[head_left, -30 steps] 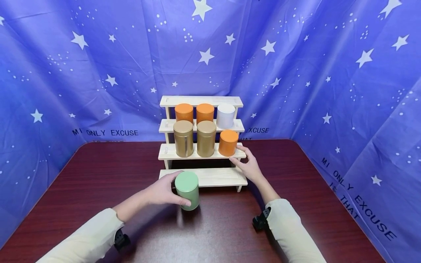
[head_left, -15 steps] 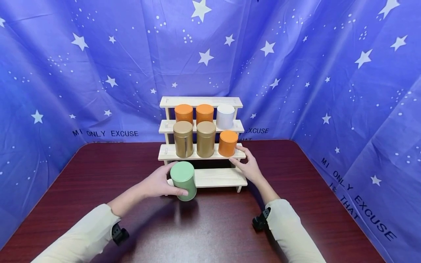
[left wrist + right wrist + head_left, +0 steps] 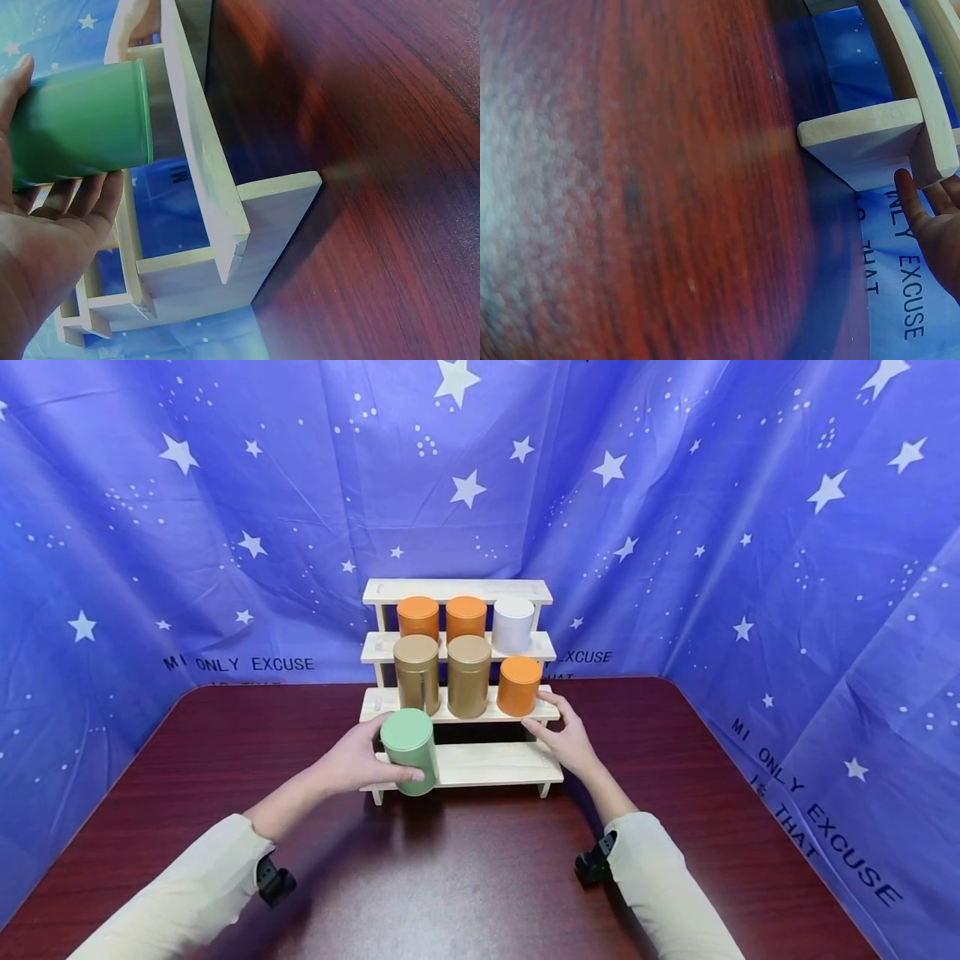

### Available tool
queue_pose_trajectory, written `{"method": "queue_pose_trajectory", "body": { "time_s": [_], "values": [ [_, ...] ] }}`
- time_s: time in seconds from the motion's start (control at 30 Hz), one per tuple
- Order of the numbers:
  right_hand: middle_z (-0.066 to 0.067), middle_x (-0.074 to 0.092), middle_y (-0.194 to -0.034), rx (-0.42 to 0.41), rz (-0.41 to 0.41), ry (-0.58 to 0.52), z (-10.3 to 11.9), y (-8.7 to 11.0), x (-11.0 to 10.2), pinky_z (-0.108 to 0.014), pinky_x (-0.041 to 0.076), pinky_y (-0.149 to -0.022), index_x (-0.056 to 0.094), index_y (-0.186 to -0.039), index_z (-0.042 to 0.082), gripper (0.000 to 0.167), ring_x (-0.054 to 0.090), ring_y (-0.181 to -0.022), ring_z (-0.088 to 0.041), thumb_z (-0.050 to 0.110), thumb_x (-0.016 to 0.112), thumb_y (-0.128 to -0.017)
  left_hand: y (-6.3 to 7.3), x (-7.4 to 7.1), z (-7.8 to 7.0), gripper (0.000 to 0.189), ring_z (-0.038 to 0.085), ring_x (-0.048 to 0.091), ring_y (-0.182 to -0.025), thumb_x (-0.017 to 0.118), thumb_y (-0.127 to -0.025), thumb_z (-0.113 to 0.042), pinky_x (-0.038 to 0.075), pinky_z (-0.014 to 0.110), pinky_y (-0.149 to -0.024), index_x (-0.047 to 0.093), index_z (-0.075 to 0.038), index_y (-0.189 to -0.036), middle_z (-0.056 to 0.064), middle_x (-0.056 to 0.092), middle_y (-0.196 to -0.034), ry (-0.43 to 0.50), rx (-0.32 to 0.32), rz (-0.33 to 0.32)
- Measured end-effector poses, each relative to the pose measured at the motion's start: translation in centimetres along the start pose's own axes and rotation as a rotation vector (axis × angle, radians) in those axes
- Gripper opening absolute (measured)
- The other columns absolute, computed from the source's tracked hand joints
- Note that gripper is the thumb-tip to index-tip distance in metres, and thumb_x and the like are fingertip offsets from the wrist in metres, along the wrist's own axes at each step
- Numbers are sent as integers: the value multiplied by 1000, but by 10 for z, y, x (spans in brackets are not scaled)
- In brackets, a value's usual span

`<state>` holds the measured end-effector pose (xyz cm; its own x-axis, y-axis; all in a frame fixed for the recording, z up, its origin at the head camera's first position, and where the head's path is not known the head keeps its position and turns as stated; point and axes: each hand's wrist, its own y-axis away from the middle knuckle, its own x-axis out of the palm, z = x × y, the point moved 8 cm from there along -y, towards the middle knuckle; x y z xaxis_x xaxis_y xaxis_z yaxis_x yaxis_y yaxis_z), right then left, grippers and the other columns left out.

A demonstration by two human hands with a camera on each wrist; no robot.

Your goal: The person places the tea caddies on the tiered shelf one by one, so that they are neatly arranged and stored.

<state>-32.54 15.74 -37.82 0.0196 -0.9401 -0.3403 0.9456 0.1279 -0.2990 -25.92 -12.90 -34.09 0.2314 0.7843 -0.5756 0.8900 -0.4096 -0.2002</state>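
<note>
My left hand (image 3: 358,762) grips a green canister (image 3: 408,752), thumb at its front and fingers round the far side. In the left wrist view the green canister (image 3: 82,124) hangs above the lowest step of the wooden stepped rack (image 3: 502,763), with a gap under its base. My right hand (image 3: 564,737) holds the right end of the rack's second step, thumb at the front edge and fingers behind. Beside those fingers stands an orange canister (image 3: 518,687). Two gold canisters (image 3: 417,681) share that step to the left.
One step higher stand two orange canisters (image 3: 417,617) and a white canister (image 3: 513,625). The rack stands on a dark red wooden table (image 3: 480,877). Behind and around it hangs a blue curtain (image 3: 300,510) with white stars. Each wrist carries a small black camera (image 3: 276,881).
My left hand has carried the green canister up and forward, slightly left, from in front of the rack to over the left part of its lowest step. My right hand stays put.
</note>
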Motion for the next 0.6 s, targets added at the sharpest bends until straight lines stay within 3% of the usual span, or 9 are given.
{"method": "queue_pose_trajectory", "body": {
  "time_s": [0.6],
  "values": [
    [-20,46,-138,-13,-4,-9,0,0,0,-49,26,-114,47,-132,3,55,36,-133,-31,13,71,-83,-12,-4,19,77,21,61,-102,86,-64,-36,52,37,-86,52,-11,-128,6,65,-112,-32,-125,-67]
  ]
}}
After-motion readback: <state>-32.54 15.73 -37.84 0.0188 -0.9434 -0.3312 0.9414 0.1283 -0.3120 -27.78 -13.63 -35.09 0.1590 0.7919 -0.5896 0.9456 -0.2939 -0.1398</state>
